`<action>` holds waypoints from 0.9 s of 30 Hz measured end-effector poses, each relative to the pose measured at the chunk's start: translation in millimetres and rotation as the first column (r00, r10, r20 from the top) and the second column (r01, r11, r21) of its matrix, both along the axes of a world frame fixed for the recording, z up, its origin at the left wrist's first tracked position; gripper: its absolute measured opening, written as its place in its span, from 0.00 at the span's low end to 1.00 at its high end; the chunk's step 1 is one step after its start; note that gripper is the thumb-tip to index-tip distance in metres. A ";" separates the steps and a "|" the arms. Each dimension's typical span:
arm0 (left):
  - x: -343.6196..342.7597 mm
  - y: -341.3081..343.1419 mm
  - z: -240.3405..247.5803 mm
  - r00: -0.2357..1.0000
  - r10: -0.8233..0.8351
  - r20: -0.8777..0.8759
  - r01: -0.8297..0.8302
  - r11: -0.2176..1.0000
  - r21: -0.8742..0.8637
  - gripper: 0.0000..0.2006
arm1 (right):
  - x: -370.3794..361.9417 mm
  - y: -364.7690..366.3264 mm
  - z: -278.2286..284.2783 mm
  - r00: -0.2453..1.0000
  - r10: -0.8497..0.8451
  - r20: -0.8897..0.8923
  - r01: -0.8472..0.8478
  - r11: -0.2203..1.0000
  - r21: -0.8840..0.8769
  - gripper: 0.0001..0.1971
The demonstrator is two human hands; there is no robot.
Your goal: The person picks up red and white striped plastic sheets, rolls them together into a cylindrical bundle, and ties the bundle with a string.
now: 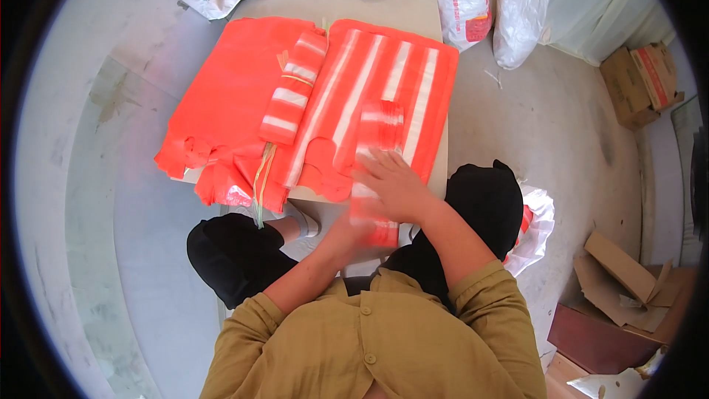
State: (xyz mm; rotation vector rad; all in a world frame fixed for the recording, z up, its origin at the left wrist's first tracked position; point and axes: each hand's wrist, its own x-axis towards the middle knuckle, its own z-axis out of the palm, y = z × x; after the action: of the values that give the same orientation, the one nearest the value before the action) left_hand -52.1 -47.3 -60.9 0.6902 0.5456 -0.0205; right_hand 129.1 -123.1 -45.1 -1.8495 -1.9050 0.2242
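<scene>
Blur veiled the left hand at the near end of the folded striped bundle, which reached past the near edge of the counter; the right hand lay across its middle. Whether either gripped, I could not tell. Beyond the flat striped stack, a bare strip met white sacks.

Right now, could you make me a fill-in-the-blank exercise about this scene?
The bare right hand touches a long plastic bundle striped red and ____.
The open cardboard box with brown flaps is nearer the picture's ____ edge than its left.
The mustard-brown cloth shirt has round ____ down its front.
Missing words: white; right; buttons.
</scene>
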 end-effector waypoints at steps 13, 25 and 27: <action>-5.8 -4.4 -20.5 0.997 -0.007 -0.079 0.011 0.998 0.057 0.22 | 34.9 28.1 -3.7 0.978 -0.165 0.131 0.191 0.956 -0.224 0.29; -4.2 -7.4 1.9 0.999 -0.013 -0.049 0.014 1.000 0.005 0.20 | 45.3 35.5 -5.2 0.854 -0.487 -0.185 0.458 0.871 -0.177 0.32; -7.3 -8.7 -0.8 1.000 -0.002 -0.014 0.001 0.998 -0.062 0.21 | 32.7 17.9 -7.8 0.754 -0.498 -0.429 0.494 0.860 -0.129 0.32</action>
State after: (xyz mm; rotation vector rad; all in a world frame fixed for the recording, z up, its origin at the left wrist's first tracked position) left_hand -59.4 -55.9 -61.7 0.6304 0.5554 -0.0433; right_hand 161.8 -105.2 -53.0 -2.0174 -1.0553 0.4346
